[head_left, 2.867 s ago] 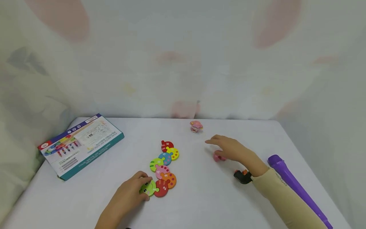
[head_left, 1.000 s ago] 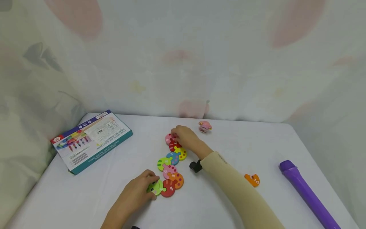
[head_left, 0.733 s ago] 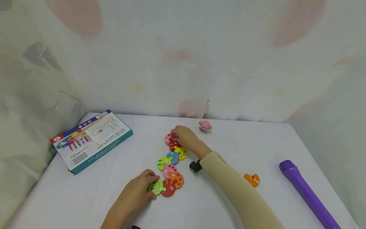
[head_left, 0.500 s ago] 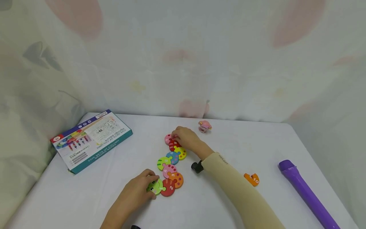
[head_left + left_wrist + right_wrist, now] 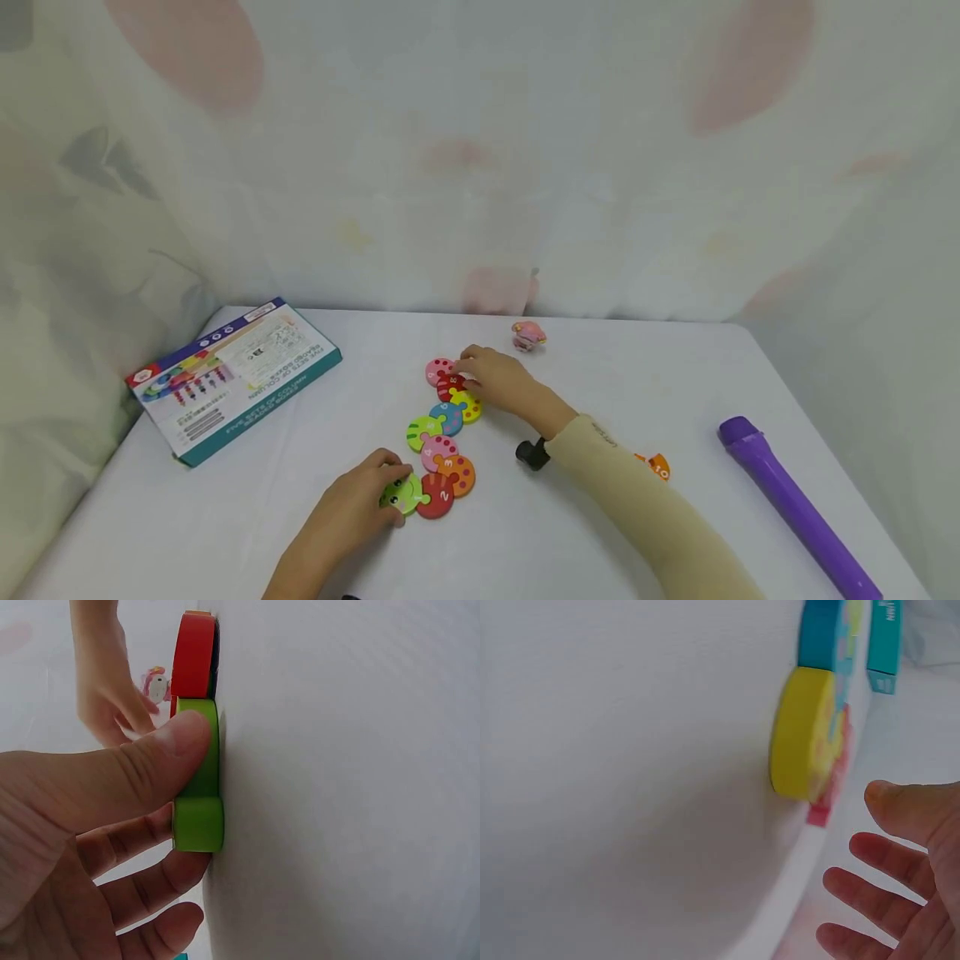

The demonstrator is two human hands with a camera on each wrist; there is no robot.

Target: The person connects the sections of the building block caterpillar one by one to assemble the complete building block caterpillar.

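Note:
My left hand (image 5: 352, 504) pinches the green smiling caterpillar-head puzzle piece (image 5: 405, 493) between thumb and fingers; the left wrist view shows my thumb across its green edge (image 5: 199, 769). From the head, a curved chain of numbered round puzzle pieces runs away from me: red 2 (image 5: 435, 497), orange 3, pink 4, green, blue, yellow (image 5: 468, 407), red 8 (image 5: 450, 387) and a pink dotted piece (image 5: 438, 371) at the far end. My right hand (image 5: 498, 379) is just right of that end. In the right wrist view its fingers are spread, apart from the yellow piece (image 5: 802, 735).
An orange 10 piece (image 5: 658, 467) lies to the right, partly behind my right sleeve (image 5: 645, 508). A purple stick-like object (image 5: 795, 500) lies along the right side. A small pink figure (image 5: 528, 335) stands at the back. A flat printed box (image 5: 236, 375) lies at the left.
My right hand has brought the pink dotted piece from the right to the chain's far end, let it go and drawn slightly back rightward. My left hand keeps its pinch on the head piece.

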